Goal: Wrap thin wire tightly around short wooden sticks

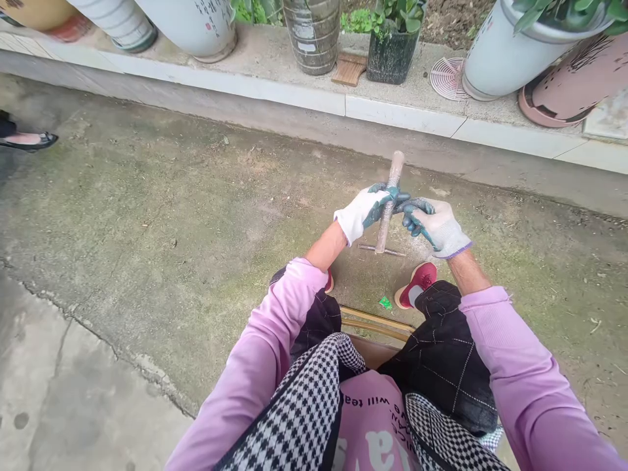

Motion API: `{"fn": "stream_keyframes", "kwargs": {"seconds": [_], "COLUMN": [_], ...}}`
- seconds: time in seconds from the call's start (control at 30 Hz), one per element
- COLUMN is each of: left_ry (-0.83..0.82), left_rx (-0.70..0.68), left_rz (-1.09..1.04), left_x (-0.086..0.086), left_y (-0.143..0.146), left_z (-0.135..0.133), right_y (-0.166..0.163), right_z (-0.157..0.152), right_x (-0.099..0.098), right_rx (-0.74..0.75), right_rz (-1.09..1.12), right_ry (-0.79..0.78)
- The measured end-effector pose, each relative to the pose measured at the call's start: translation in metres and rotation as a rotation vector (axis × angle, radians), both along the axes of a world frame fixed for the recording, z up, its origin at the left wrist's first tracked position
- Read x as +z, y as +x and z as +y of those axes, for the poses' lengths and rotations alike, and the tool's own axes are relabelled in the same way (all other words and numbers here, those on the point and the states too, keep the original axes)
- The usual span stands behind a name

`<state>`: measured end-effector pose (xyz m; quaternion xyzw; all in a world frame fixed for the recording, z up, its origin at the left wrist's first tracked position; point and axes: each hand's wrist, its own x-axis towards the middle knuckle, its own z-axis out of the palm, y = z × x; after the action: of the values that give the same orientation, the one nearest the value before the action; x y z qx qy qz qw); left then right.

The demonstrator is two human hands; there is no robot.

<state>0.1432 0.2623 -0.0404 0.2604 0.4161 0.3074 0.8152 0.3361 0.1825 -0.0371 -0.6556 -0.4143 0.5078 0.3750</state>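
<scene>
A T-shaped tool (391, 169) stands nearly upright in front of me, its thick, pale wooden handle leaning a little to the right. Across its lower end runs a thin dark metal bar, close above or at the ground; I cannot tell which. My left hand (370, 208), in a white glove with a blue-green coated palm, is wrapped round the middle of the handle. Just to the right, my right hand (432, 221) wears a matching glove. Its fingers are curled in a pinch close to the left fingertips, and anything between them is hidden.
Potted plants line a tiled ledge (392, 111) ahead, among them a white pot (510, 52) and a black pot (395, 55). A green scrap (385, 302) lies between my red shoes. Another person's foot (29, 139) shows at the left. Cracks cross the concrete (98, 392).
</scene>
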Motion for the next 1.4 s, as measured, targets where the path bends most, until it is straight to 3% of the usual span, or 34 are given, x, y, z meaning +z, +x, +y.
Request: {"fn": "stream_keyframes", "kwargs": {"seconds": [0.1,0.23,0.4,0.53,0.67,0.93,1.13,1.4], "left_ry": [-0.141,-0.194,-0.095,0.017,0.078,0.243,0.175,0.152], "left_rx": [0.147,0.383,0.513,0.526,0.482,0.197,-0.018,-0.211], "left_rz": [-0.201,-0.263,-0.242,-0.172,-0.047,0.2,0.23,0.253], "left_x": [0.013,0.025,0.027,0.03,0.026,-0.001,0.004,0.009], "left_y": [-0.006,-0.013,-0.018,-0.025,-0.024,-0.012,-0.011,-0.011], "left_z": [-0.001,0.005,0.018,0.024,0.026,0.025,0.008,-0.002], "right_y": [-0.008,-0.025,-0.056,-0.075,-0.071,-0.003,0.013,0.012], "right_z": [0.003,0.006,-0.005,-0.019,-0.026,-0.011,-0.01,-0.011], "right_x": [-0.005,-0.019,-0.03,-0.027,-0.012,0.017,0.023,0.026], "right_rx": [0.027,0.067,0.142,0.176,0.224,0.082,0.057,0.103], "right_rz": [0.034,0.043,0.407,0.641,0.705,0.477,0.282,0.256], "right_ry": [0.009,0.028,-0.052,-0.133,-0.142,0.02,0.011,0.026]}}
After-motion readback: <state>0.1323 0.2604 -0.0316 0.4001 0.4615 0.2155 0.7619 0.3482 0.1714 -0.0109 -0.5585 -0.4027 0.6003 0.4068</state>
